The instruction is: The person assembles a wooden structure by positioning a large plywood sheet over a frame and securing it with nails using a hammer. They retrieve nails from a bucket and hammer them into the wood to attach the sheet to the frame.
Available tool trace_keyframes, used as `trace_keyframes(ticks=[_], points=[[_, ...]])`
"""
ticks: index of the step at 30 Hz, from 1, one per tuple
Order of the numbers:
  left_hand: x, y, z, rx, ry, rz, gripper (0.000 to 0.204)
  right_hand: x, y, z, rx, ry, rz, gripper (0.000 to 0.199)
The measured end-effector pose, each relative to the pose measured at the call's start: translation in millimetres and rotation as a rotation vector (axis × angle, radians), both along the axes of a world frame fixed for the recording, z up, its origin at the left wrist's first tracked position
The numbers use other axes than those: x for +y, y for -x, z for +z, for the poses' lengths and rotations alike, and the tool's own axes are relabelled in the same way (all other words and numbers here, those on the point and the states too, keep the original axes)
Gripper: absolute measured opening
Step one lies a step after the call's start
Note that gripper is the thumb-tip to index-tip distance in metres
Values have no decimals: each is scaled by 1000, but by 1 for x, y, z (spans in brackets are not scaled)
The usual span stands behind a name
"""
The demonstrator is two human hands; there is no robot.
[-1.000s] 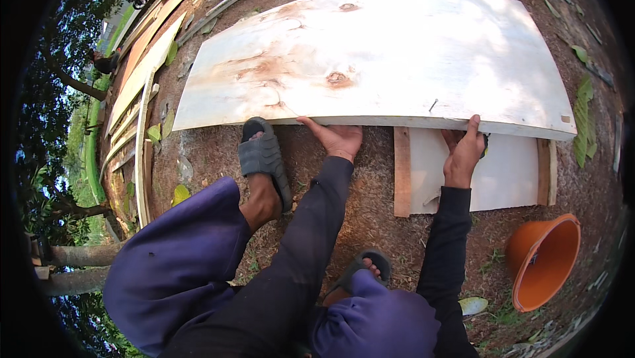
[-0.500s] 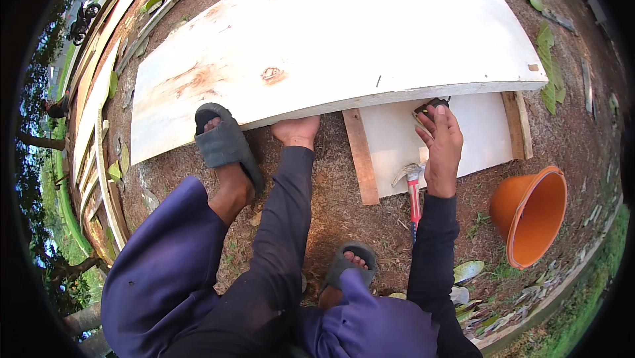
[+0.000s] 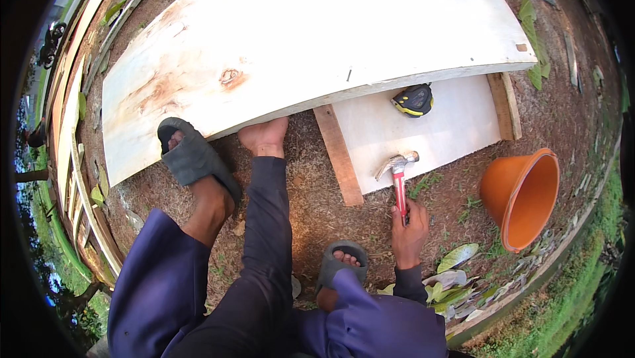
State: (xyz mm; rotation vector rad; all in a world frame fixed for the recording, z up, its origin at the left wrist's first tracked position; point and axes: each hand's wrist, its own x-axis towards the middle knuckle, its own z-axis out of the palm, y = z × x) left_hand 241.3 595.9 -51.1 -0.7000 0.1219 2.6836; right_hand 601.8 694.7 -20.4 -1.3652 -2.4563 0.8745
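Observation:
A wide pale wooden board lies across the upper middle, with a nail standing near its front edge. My left hand reaches under that edge, palm turned up; its fingers are hidden beneath the board. My right hand is closed around the red handle of a claw hammer. The hammer's head rests on a lower white panel framed by wooden strips. On that panel, by the board's edge, sits a black and yellow tape measure, with no hand on it.
An orange bucket lies tipped on the soil at the right. My sandalled left foot presses on the board's front left edge, and the other foot is on the ground. Long planks are stacked at far left; leaves lie lower right.
My right hand has let go of the tape measure, leaving it on the white panel, and moved down to grip the hammer. My left hand stays under the board; the view has shifted slightly.

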Motion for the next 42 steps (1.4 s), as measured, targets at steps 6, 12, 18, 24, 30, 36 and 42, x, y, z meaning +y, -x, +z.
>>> trace_keyframes(ticks=[6, 12, 18, 24, 30, 36, 42], points=[[-14, -12, -1, -94, 21, 20, 66, -4, -1, -8, -5, -27, 20, 30], [-11, -16, 4, -78, 25, 21, 67, -3, 2, -6, 65, 36, -12, 25], [-17, -13, -6, -67, -4, 18, 66, -3, 1, -7, 87, 36, -20, 22], [-16, -18, -2, -60, 16, 15, 65, 2, 2, 0, 306, 376, -243, 22], [-21, -22, -9, -39, -65, 20, 64, 11, 45, 18, 657, 514, -439, 25], [-13, -23, 14, -3, 71, 2, 64, 16, 119, 37, 680, 524, -507, 35], [-17, -25, 14, 5, 9, -1, 63, 29, 109, 27, 793, 327, -551, 41]])
